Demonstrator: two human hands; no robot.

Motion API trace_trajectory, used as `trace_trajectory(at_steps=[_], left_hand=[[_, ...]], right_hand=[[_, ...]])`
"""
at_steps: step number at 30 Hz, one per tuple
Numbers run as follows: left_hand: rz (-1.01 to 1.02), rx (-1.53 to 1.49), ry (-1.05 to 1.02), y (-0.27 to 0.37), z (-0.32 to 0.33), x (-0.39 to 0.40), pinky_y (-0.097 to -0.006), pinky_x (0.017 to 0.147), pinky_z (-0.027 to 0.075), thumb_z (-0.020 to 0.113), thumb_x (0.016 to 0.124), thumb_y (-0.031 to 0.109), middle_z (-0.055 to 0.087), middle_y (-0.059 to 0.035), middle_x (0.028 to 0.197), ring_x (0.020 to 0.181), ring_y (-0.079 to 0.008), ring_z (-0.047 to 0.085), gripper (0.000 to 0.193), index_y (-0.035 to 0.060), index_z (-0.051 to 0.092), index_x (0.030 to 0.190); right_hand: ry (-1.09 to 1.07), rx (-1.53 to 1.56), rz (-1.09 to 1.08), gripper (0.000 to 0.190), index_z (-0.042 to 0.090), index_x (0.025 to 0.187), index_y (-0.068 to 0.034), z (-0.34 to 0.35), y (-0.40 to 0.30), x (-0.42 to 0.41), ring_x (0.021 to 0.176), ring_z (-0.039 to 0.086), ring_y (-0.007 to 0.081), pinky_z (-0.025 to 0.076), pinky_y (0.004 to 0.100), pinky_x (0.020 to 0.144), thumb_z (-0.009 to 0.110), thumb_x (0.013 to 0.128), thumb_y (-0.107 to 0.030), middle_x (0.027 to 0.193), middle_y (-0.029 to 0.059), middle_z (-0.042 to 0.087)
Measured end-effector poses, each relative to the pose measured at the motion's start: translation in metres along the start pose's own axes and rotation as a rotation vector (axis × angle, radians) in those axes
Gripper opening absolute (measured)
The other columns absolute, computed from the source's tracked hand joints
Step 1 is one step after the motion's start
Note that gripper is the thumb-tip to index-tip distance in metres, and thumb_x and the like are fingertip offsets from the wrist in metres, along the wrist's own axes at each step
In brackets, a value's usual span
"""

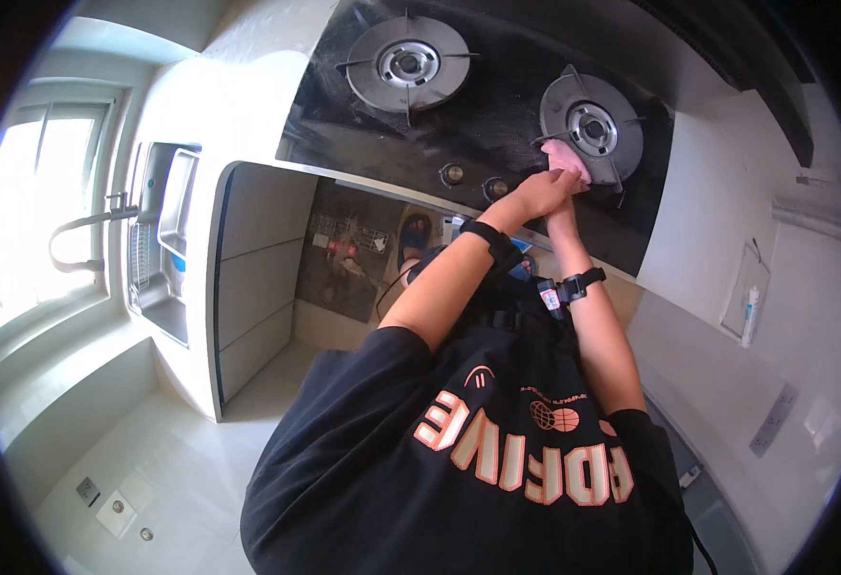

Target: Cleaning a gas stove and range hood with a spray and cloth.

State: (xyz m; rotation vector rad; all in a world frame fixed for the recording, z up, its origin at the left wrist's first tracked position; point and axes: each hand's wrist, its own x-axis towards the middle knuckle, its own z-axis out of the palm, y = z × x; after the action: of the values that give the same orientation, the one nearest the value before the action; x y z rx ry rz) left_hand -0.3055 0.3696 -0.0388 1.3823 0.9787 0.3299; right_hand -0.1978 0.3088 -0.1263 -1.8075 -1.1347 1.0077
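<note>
My left hand (544, 192) has its fingers closed on a pink cloth (566, 159), at the near edge of the right gas burner (591, 128). Against it, partly covered by it, is my right hand (562, 208); its fingers meet the lower end of the cloth, but their hold is unclear. The cloth lies partly over the burner's round plate, by one arm of its pan support. Two control knobs, one (496, 188) nearer my left wrist and one (452, 174) farther left, sit on the black glass hob (363, 147). Both wrists wear black straps.
A left gas burner (408, 65) stands on the hob. Below the counter is an open cabinet space with a pipe fitting (345, 250). A steel sink (165, 298) with a faucet (79, 221) lies at left. A sealant tube (751, 318) is at right.
</note>
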Motion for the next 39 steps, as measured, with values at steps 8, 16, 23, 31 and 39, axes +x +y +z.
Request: trace_trajectory(at_steps=[8,16,23,31,39], left_hand=[[-0.124,-0.091,-0.032,-0.025,-0.050,0.013,-0.0413,0.105,0.041,0.028,0.099,0.064,0.063,-0.0286,0.123,0.122,-0.0423,0.057,0.079,-0.0018,0.067,0.117],[-0.135,-0.260,-0.027,-0.040,-0.107,0.029,-0.0390,0.097,0.047,0.038,0.101,0.058,0.068,-0.0228,0.114,0.109,-0.0333,0.063,0.072,-0.0053,0.068,0.112],[-0.036,-0.152,0.098,-0.057,-0.166,0.004,-0.0417,0.100,0.046,0.031,0.102,0.055,0.064,-0.0305,0.118,0.115,-0.0416,0.061,0.071,-0.0050,0.065,0.118],[-0.065,-0.046,0.170,-0.052,-0.235,-0.073,-0.0420,0.100,0.044,0.028,0.103,0.054,0.065,-0.0298,0.117,0.117,-0.0426,0.060,0.072,-0.0056,0.067,0.115],[0.239,-0.258,0.124,-0.024,-0.201,-0.073,-0.0376,0.106,0.041,0.042,0.103,0.040,0.063,-0.0216,0.127,0.123,-0.0320,0.057,0.052,-0.0012,0.059,0.130]], right_hand=[[0.141,-0.199,-0.045,0.039,0.057,0.119,-0.008,0.064,-0.025,0.047,0.114,0.056,0.0221,0.045,0.0373,0.096,0.049,0.100,-0.041,0.119,0.0101,0.061],[-0.096,-0.598,-0.104,0.046,0.049,0.127,-0.008,0.082,-0.048,0.036,0.120,0.051,0.0255,0.041,0.0392,0.101,0.051,0.098,-0.044,0.127,0.0150,0.054],[-0.363,-0.839,-0.187,0.066,0.036,0.141,-0.006,0.152,-0.095,0.060,0.131,0.045,0.0316,0.034,0.0426,0.109,0.054,0.094,-0.048,0.140,0.0246,0.043],[-0.192,-0.845,-0.539,0.044,0.053,0.125,-0.003,0.228,-0.138,0.030,0.118,0.055,0.0347,0.041,0.0422,0.101,0.062,0.090,-0.029,0.125,0.0190,0.058],[-0.177,-0.093,-0.322,0.038,0.058,0.123,-0.001,0.162,-0.139,0.031,0.118,0.060,0.0292,0.045,0.0387,0.099,0.058,0.095,-0.027,0.120,0.0219,0.064]])
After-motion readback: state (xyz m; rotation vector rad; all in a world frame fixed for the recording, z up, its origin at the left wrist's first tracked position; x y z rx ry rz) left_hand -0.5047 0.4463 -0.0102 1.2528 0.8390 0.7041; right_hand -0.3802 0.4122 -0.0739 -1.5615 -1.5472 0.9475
